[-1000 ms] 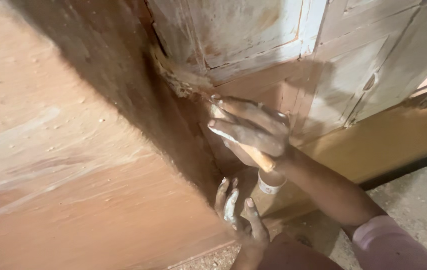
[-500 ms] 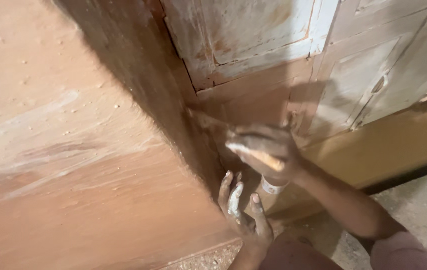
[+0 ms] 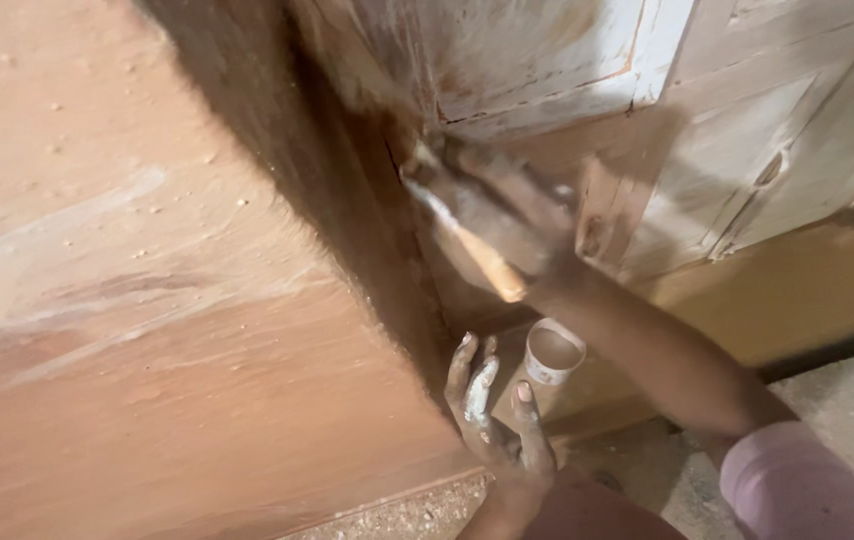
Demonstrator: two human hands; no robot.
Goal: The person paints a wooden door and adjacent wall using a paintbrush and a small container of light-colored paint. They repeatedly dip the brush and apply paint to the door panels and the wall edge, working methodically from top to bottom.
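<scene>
A paintbrush (image 3: 467, 240) is clasped tight in the right hand (image 3: 517, 215) against the corner seam at 12 o'clock; the left hand (image 3: 497, 415), fingers spread, is pressed empty on the brown panel (image 3: 147, 300); a small cup (image 3: 554, 352) sits at its 1 o'clock.

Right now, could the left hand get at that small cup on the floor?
Probably yes. The left hand rests open against the wall, empty, and the cup stands just beside its fingertips with nothing between them. The right hand with the brush is higher up, out of the way.
</scene>
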